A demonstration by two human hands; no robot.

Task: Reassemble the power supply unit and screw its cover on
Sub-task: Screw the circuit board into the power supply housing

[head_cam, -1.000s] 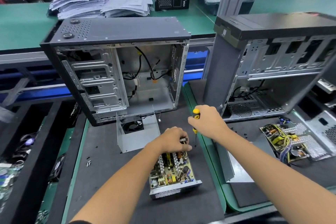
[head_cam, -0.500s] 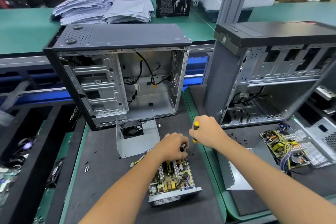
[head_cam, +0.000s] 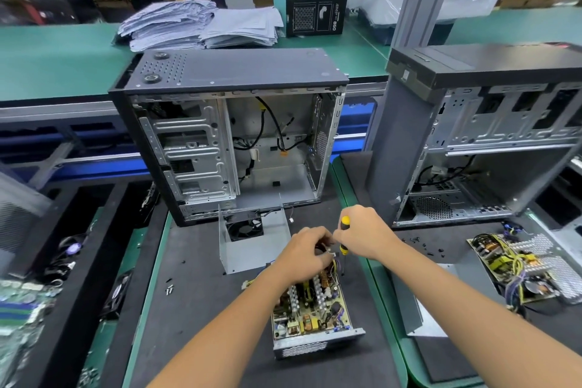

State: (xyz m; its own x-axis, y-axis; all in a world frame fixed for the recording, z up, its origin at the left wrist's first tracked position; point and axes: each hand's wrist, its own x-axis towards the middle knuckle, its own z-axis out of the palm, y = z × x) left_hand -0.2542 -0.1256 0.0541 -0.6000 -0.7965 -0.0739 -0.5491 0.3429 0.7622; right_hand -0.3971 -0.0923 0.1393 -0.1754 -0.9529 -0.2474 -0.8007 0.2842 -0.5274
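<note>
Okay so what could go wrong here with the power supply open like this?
1. The screwdriver in the right hand points down beside the exposed circuit board; a slip could nick a part.
2. The left hand covers the far corner, so wires there could get pinched.
3. Loose screws on the mat could roll away.

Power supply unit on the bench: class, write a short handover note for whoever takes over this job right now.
Right hand: grips the yellow-and-black screwdriver upright, tip down beside the unit's far right corner.
Left hand: fingers curled on parts at the far end of the open power supply unit; what they pinch is hidden.
Cover, with its fan, stands behind the unit, not fitted.
Loose screws lie to the left on the mat.
Done: board sits in its tray.
Left: fit the cover and screw it on.
</note>
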